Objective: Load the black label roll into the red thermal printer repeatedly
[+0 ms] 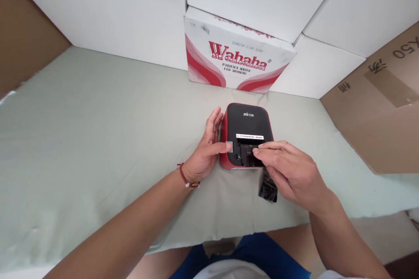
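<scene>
A small red-and-black label printer (249, 124) lies on the green cloth in front of me, with a white warning sticker above its slot. My left hand (209, 146) rests along its left side, fingers stretched out and apart. The left thumb touches a grey square (229, 147) at the printer's lower left corner. Over the slot, my right hand (291, 170) pinches a dark, glossy strip (248, 155) between thumb and fingers. A crinkled black piece (268, 189) hangs below that hand at the printer's front edge; whether the two are joined is hidden.
A Wahaha water carton (238, 59) stands just behind the printer, against stacked white boxes (131, 17). Brown cardboard boxes flank the cloth, one at the right (382, 109) and one at the left (26, 30). The green cloth (114, 126) ends near my lap.
</scene>
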A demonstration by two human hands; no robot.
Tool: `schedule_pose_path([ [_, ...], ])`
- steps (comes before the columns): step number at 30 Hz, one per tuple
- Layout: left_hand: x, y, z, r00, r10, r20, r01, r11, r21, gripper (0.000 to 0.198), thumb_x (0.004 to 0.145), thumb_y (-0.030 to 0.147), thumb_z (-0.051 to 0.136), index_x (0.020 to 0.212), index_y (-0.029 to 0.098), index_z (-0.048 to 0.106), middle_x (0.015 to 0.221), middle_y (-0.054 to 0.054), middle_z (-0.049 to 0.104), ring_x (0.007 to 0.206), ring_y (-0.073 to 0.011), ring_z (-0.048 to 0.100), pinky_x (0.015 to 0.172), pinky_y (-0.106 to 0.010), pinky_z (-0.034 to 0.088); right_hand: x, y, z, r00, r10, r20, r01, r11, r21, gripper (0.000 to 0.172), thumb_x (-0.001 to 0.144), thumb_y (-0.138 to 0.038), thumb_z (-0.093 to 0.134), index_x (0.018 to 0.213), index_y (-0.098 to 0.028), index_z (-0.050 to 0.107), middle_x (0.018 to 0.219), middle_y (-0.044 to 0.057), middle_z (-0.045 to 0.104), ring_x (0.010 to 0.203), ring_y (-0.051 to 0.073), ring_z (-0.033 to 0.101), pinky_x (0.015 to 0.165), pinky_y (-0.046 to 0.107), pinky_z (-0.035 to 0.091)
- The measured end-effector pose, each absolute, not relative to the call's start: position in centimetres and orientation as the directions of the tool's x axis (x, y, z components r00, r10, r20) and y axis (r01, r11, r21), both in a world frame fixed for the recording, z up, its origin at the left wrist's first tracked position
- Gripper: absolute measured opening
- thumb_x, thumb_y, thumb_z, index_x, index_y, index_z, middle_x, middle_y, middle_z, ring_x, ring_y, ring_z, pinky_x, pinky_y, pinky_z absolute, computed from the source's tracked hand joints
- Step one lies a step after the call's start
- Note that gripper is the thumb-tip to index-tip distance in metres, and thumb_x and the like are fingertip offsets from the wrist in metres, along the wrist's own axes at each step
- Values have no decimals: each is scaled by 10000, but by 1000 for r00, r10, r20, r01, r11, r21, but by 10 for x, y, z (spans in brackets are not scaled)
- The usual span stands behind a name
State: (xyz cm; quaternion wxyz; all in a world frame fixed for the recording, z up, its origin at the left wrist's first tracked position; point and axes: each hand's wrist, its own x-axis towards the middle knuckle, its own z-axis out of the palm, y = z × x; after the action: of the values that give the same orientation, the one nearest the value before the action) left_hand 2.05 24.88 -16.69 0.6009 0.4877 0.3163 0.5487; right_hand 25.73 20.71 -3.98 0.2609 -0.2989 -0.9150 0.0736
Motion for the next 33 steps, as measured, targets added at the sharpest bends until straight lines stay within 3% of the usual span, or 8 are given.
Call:
schedule_pose_path([
  [4, 22, 251, -167, 247, 956, 159, -358, -63, 932, 1063, 865, 438, 752, 1732, 472, 138, 1870, -9, 214, 1750, -296, 187, 1381, -567, 327, 258, 206, -40, -681, 602, 418, 517, 799, -308, 476, 980, 36, 574, 1360, -222, 699, 1174, 80, 842, 1149, 238, 765, 968, 411, 667],
  [8, 24, 250, -164, 254, 944, 211, -369, -108, 923, 990, 893, 419, 718, 1717, 484, 174, 1881, 11, 181, 1741, -281, 222, 1374, -532, 348, 254, 209, -31, -665, 635, 394, 544, 773, -326, 386, 1024, -27, 560, 1282, -248, 742, 1099, 45, 853, 1042, 216, 792, 903, 373, 662],
  [12, 27, 250, -167, 241, 944, 223, -367, -124, 922, 952, 889, 426, 725, 1701, 449, 229, 1863, -13, 244, 1720, -282, 278, 1357, -512, 383, 244, 227, -17, -559, 783, 272, 704, 622, -344, 293, 1087, -178, 536, 1229, -249, 782, 1094, 43, 868, 931, 205, 824, 851, 342, 644],
  [14, 28, 251, -169, 227, 948, 221, -370, -125, 920, 939, 874, 437, 745, 1682, 425, 268, 1845, -31, 290, 1704, -290, 314, 1361, -512, 377, 234, 245, -11, -491, 856, 163, 813, 517, -269, 309, 1082, -210, 517, 1216, -238, 793, 1065, 48, 869, 868, 219, 822, 809, 348, 624],
  [19, 29, 254, -174, 217, 948, 234, -339, -152, 929, 932, 883, 485, 737, 1680, 394, 263, 1839, -55, 296, 1697, -308, 318, 1362, -530, 367, 192, 294, -13, -440, 874, -207, 871, 471, 138, 251, 987, -151, 593, 1099, -198, 812, 1044, 130, 854, 947, 317, 806, 740, 374, 567],
  [25, 30, 256, -174, 223, 948, 226, -358, -135, 924, 949, 853, 479, 758, 1670, 381, 286, 1825, -70, 321, 1667, -322, 366, 1332, -540, 405, 174, 299, -23, -391, 887, -246, 866, 445, 227, 114, 917, -167, 706, 999, -170, 785, 1094, 203, 823, 958, 361, 796, 677, 379, 559],
  [29, 31, 255, -173, 204, 949, 242, -366, -156, 917, 904, 849, 451, 751, 1643, 368, 329, 1788, -80, 390, 1627, -325, 431, 1295, -544, 451, 206, 261, 1, -432, 898, -86, 896, 438, 67, 208, 1005, -270, 624, 1155, -186, 742, 1120, 153, 801, 895, 308, 775, 702, 392, 569],
  [33, 29, 254, -171, 203, 948, 245, -370, -157, 916, 886, 853, 445, 745, 1639, 366, 344, 1794, -78, 384, 1632, -323, 425, 1291, -536, 458, 273, 225, 28, -379, 921, 93, 895, 390, -217, 325, 1070, -533, 549, 1169, -284, 733, 876, 27, 786, 606, 214, 670, 538, 343, 492],
])
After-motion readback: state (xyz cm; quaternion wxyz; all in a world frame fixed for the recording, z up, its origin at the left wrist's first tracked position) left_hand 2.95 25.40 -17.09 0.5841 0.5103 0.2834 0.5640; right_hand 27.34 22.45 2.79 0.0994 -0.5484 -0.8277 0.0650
